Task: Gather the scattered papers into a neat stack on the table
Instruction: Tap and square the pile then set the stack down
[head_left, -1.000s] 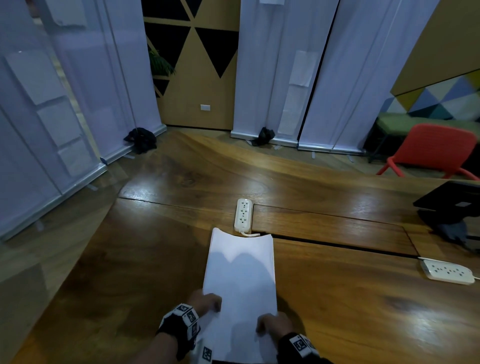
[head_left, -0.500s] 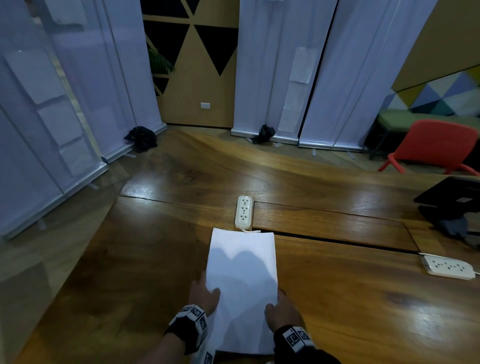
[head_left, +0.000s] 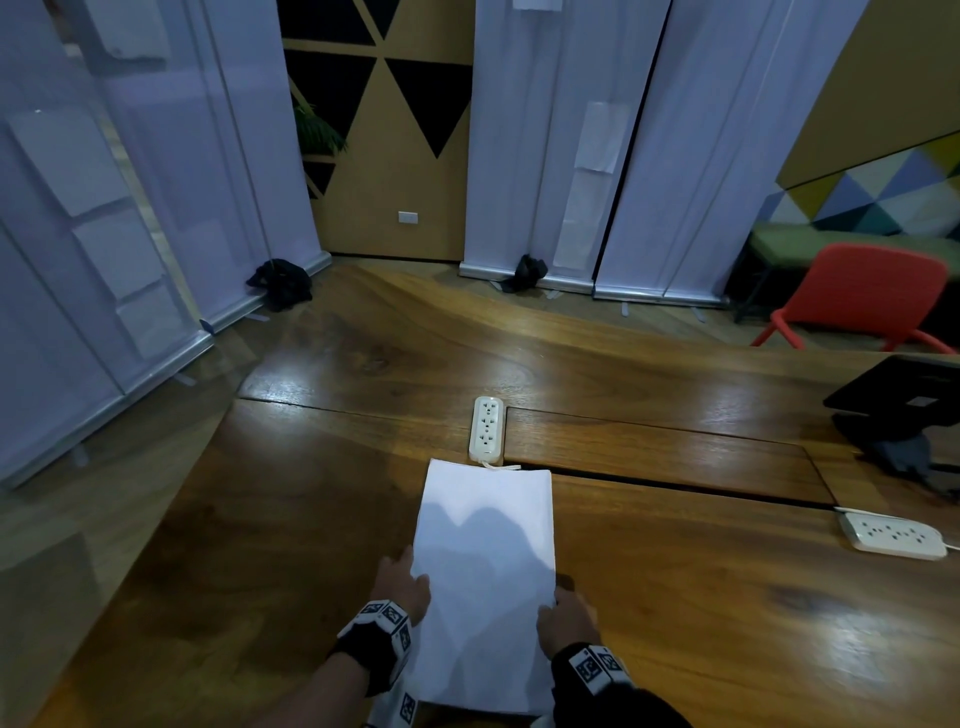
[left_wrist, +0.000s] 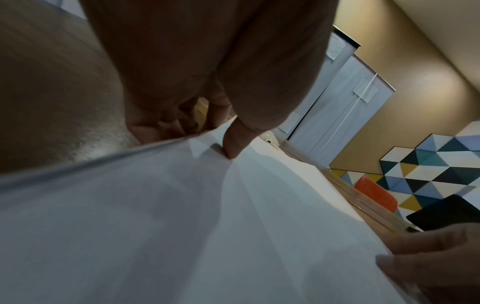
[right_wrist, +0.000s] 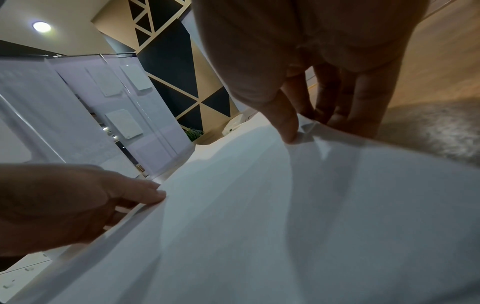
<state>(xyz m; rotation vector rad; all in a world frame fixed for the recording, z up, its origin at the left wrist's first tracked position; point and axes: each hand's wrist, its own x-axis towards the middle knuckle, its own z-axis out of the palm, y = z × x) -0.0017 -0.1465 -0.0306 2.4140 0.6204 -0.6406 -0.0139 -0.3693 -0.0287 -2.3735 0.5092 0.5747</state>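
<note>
**Both hands square the stack**

The left hand (head_left: 402, 584) sits at the left long edge of the papers (head_left: 485, 571). In its wrist view the thumb presses down on the top sheet while the fingers (left_wrist: 166, 121) curl under that edge, so it pinches the stack from the side. The right hand (head_left: 566, 618) mirrors it at the right edge: thumb on top, fingers (right_wrist: 345, 107) tucked below the rim, a small dog-eared corner showing just beside the thumb tip.

Between the hands the papers look like one pile, several sheet edges visible at the left side in the right wrist view. The top sheet bows slightly between the two grips. From the head view the pile lies on the table (head_left: 701, 623) lengthwise away from the person, its far end just short of a power strip (head_left: 487, 428). No loose sheets show elsewhere on the wood.

A second power strip (head_left: 891, 535) lies well apart to the right, and a dark stand (head_left: 904, 410) sits at the far right edge.

The gathering seems done; this reads as the aligning step. Next would likely be pressing both sides inward to true the edges, flattening the bow and the bent corner, then letting go without dragging the top sheets askew.
</note>
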